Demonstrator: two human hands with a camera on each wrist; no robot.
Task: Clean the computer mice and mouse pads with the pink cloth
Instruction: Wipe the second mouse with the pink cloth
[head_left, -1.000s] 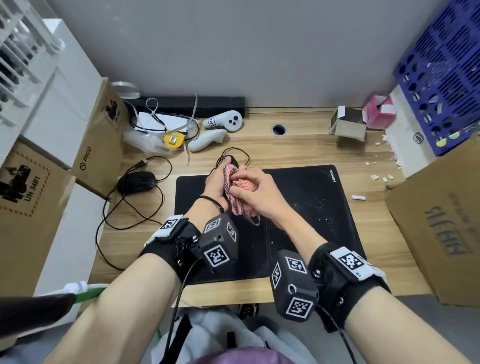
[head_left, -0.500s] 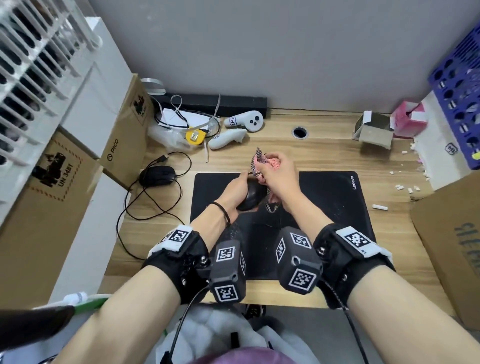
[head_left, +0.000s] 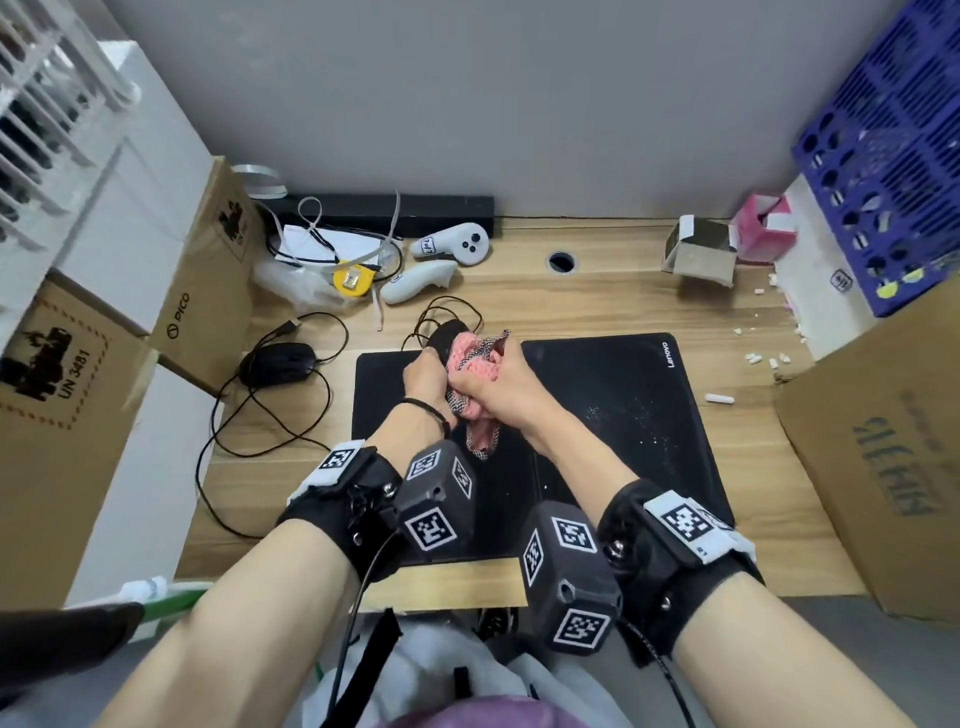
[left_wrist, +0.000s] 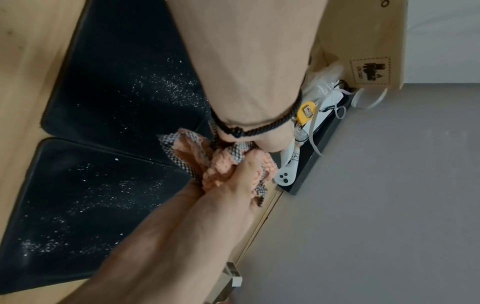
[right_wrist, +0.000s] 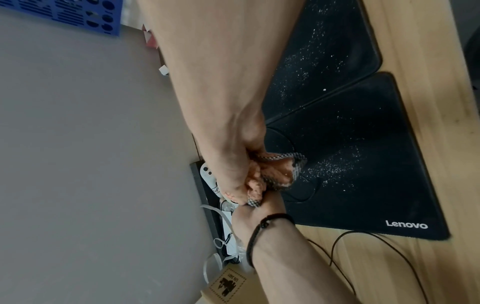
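Note:
My left hand (head_left: 427, 375) grips a black wired mouse (head_left: 448, 335) and holds it up above the back of the mouse pads. My right hand (head_left: 496, 383) clutches the bunched pink cloth (head_left: 470, 358) and presses it against that mouse, hiding most of it. In both wrist views the cloth (left_wrist: 221, 164) (right_wrist: 270, 174) is wadded between the two hands. Two black mouse pads lie side by side: the left pad (head_left: 379, 410) and the Lenovo pad (head_left: 623, 405), which is speckled with white dust. A second black mouse (head_left: 278, 362) sits on the desk to the left.
Cardboard boxes (head_left: 208, 291) line the left edge, and a big box (head_left: 893, 457) stands at the right. Two white controllers (head_left: 452, 244), a yellow tape measure (head_left: 352, 279) and cables clutter the back left. A small open box (head_left: 701, 254), a pink box (head_left: 761, 234) and white crumbs lie back right.
The right hand has brought the cloth back down over the mouse held in the left hand, covering most of it. Both hands stay at the back of the pads.

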